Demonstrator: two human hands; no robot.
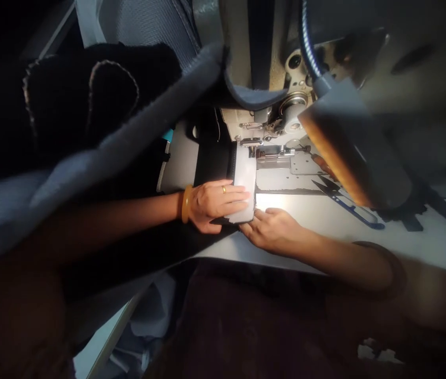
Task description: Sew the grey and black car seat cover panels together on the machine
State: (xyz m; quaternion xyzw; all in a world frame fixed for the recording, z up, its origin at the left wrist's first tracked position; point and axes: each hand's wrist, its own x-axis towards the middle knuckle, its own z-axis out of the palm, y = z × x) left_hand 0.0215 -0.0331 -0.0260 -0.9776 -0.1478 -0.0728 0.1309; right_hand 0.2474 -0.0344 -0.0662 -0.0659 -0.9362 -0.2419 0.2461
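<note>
The piece (245, 172) is laid flat under the foot (252, 150) of the sewing machine (242, 123), its near end extended over the white table (310, 210). A pale, smooth-looking face with a rounded near corner is shown, rimmed by a thin dark edge; it is bordered on the left by black material (214, 158), where a fine row of stitches is seen. The left hand (215, 204) is rested palm down on the piece, fingers extended. The right hand (272, 229) is half curled at the near right corner; its fingertips are partly hidden, so whether the edge is pinched cannot be told. To the right, snips (353, 211) with dark pointed blades and a blue handle are laid near the blocky lamp (357, 147), which is carried on a ribbed, shiny neck (310, 45).
</note>
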